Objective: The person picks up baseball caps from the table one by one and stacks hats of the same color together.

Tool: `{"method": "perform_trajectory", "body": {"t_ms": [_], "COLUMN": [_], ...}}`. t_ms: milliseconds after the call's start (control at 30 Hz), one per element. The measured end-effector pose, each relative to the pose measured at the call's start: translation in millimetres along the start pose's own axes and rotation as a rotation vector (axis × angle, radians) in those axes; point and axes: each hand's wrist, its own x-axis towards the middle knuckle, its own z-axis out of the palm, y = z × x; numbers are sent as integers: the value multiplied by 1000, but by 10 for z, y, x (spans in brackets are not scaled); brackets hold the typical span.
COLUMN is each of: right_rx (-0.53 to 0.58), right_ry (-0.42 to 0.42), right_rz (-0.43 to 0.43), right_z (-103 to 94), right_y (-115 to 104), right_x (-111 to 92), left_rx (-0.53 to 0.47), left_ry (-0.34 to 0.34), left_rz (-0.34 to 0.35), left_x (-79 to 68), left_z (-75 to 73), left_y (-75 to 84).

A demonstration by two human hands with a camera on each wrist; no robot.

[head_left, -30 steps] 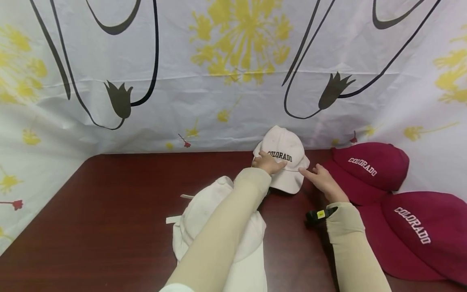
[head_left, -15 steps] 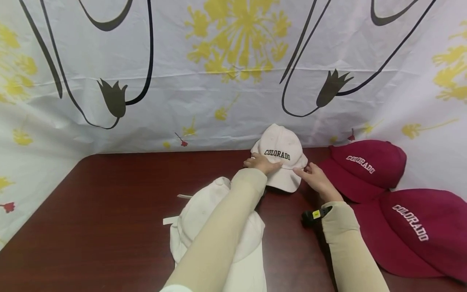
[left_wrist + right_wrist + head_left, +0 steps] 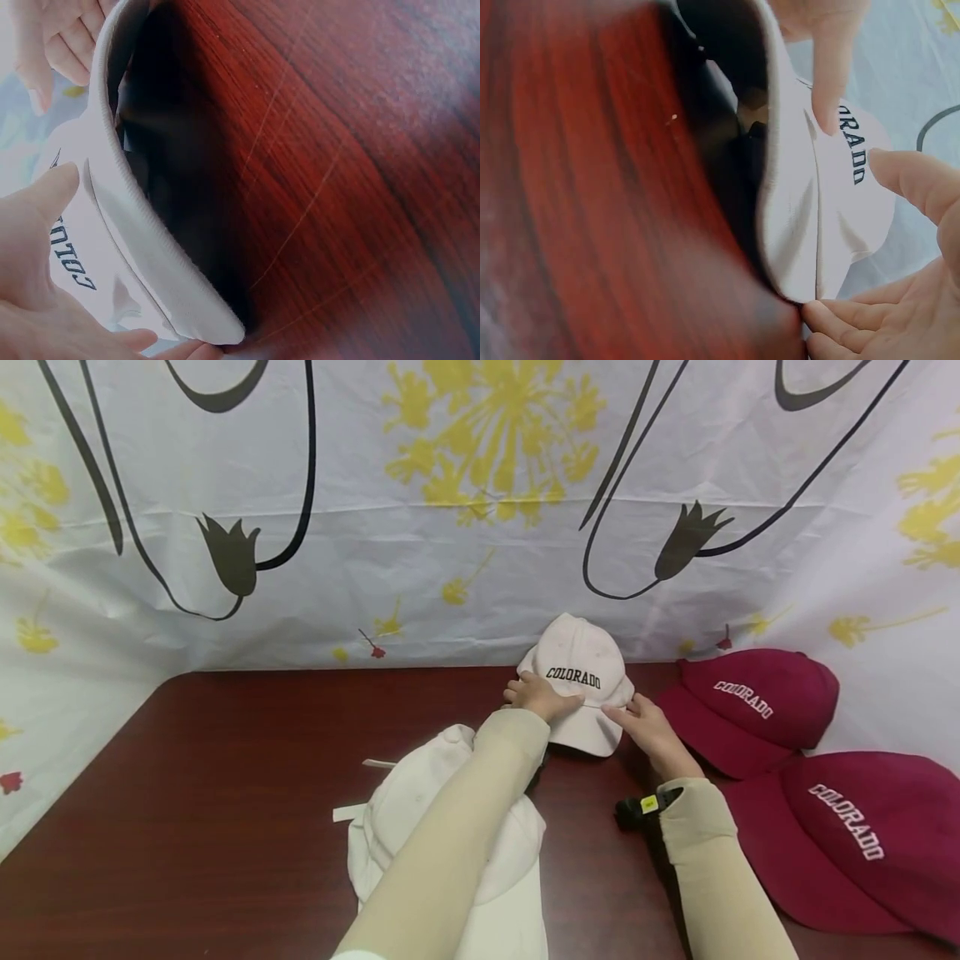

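Observation:
A small off-white baseball cap (image 3: 577, 647) lettered COLORADO stands at the table's back edge, brim toward me. My left hand (image 3: 538, 695) is at its left side, thumb stretched over the front by the lettering and fingers along the edge. On the other side, my right hand (image 3: 651, 732) touches the cap's edge with nearly straight fingertips. In the right wrist view its thumb (image 3: 915, 176) points at the lettering; contact there is unclear. A larger off-white cap (image 3: 420, 777) lies below my left forearm, partly hidden by it.
Two maroon COLORADO caps, one farther back (image 3: 798, 689) and one nearer (image 3: 907, 877), sit along the right side, their brims toward the middle. A patterned cloth (image 3: 450, 635) hangs behind the dark red wooden table (image 3: 225, 793). A black device (image 3: 633, 812) is at my right wrist.
My right hand has come in from the right to the small cap's edge. My left hand has settled slightly lower against its left side. The caps stay nearly in place.

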Motion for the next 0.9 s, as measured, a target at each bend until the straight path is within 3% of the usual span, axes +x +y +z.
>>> {"method": "perform_trajectory", "body": {"t_ms": [333,667,900], "right_rx": [79,237,274], "right_ry": [18,106,163], "right_rz": [51,30,21], "right_z": [-21,-18,-44], "right_y": [-1,-44,-33], "right_x": [1,-31,-39], "left_rx": [-24,-85,-117], "left_ry": [9,23,2], "left_rz": [7,40,53], "left_x": [-6,-20,12], "left_z": [3,-7,-1], "left_y": [14,26,58]}}
